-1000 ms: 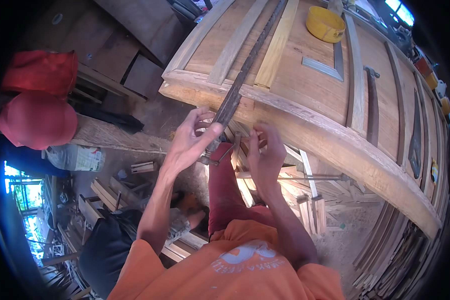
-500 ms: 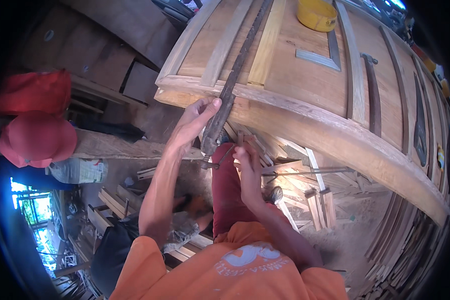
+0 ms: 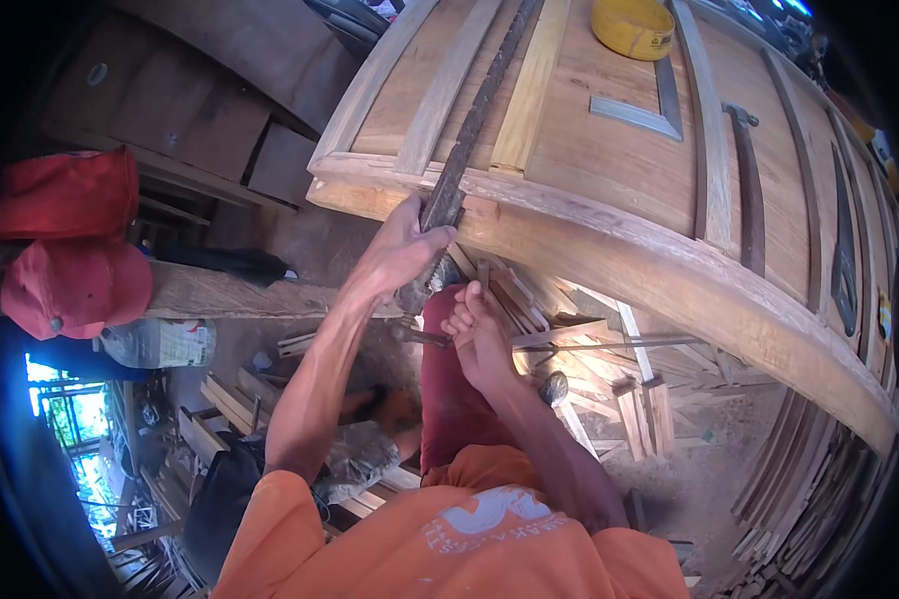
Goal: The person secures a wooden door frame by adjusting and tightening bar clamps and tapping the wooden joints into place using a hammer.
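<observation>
A long dark metal bar clamp (image 3: 477,112) lies across the wooden panel frame (image 3: 609,222), its screw end jutting past the near edge toward me. My left hand (image 3: 407,248) is wrapped round the bar just off that edge, thumb on top. Below it, the thin cross handle (image 3: 422,337) of the clamp's screw lies sideways. My right hand (image 3: 477,324) is at the right end of this handle, fingers curled in around it. Part of the screw is hidden behind my left hand.
On the panel are wooden slats (image 3: 531,90), a yellow tub (image 3: 633,28), a metal square (image 3: 637,115), a hammer (image 3: 746,185) and a handsaw (image 3: 844,250). A red cap (image 3: 75,288) rests at left. Offcuts (image 3: 579,369) litter the floor, with stacked strips (image 3: 799,479) at lower right.
The screw's handle has turned from a slant to nearly level. My right hand has shifted slightly down and left, fingers more curled. My left hand has closed further round the bar.
</observation>
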Tool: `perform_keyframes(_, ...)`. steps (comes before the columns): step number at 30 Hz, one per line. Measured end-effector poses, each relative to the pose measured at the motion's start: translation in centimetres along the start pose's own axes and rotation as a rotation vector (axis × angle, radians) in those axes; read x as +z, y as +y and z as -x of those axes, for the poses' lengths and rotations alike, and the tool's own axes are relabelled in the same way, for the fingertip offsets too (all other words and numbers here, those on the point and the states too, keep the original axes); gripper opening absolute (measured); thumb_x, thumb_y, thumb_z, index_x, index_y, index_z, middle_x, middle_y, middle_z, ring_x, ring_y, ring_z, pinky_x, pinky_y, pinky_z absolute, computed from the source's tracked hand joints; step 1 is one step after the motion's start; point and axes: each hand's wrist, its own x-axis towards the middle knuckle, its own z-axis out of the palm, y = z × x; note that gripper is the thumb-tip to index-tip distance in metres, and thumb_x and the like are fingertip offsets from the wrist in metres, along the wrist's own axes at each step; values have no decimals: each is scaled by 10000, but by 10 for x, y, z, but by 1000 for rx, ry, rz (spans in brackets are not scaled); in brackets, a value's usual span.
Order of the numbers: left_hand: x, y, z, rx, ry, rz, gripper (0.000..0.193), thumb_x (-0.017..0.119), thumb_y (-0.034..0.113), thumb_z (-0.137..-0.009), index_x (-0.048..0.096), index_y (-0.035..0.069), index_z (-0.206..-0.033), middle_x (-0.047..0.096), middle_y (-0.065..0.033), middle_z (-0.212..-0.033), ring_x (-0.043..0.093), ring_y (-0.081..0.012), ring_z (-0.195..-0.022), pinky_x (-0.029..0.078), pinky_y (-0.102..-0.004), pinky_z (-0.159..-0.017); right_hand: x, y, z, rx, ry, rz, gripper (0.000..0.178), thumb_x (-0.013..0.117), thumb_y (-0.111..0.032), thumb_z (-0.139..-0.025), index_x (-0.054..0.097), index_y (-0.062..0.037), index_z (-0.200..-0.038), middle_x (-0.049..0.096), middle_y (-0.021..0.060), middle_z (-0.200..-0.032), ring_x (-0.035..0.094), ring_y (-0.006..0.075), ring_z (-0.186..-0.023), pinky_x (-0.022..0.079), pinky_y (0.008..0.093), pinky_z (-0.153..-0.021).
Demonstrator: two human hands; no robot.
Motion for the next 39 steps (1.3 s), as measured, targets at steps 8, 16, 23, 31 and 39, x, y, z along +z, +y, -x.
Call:
perform_keyframes(8,5,0,4,74,-14,-23,526,701,107,-956,524,-80,-1415,669,-81,-1170,600,-127,-1049,489,-293,-930,4,-22,24,-47,67,21,300,566,-329,-1126,573,-79,-960,402,-72,-724,377,49,-647,392,274,-680)
perform_keyframes(16,0,18,15,236,164,-210,734,776,285,-961,466,-79,-1517,634,-213,-1326,610,-228,-1221,481,-355,-1060,25,-22,46,-538,298,959,392,624,-291,-1086,574,7,-1334,638,105,-1056,638,248,-995,504,384,-919)
perform_keyframes(23,-19,73,-103,378,155,-186,883,705,523,-998,443,-164,-1487,626,-257,-1342,618,-277,-1241,492,-381,-1054,73,-6,49,-634,104,1256,764,892,-398,-849,519,64,-1330,610,189,-1160,597,327,-1083,487,418,-975)
perform_keyframes(31,13,83,-225,264,7,-200,490,659,413,-1030,637,-74,-985,667,-92,-780,679,-187,-747,534,-369,-701,85,0,21,-185,68,756,489,812,-377,-942,643,48,-1115,744,152,-980,703,217,-892,544,366,-831)
perform_keyframes(39,21,52,-269,406,136,-251,246,537,151,-1054,563,11,-853,539,-31,-638,526,-141,-512,427,-331,-481,91,7,21,-363,220,903,397,816,-292,-927,640,36,-1065,751,146,-863,736,213,-768,560,383,-716)
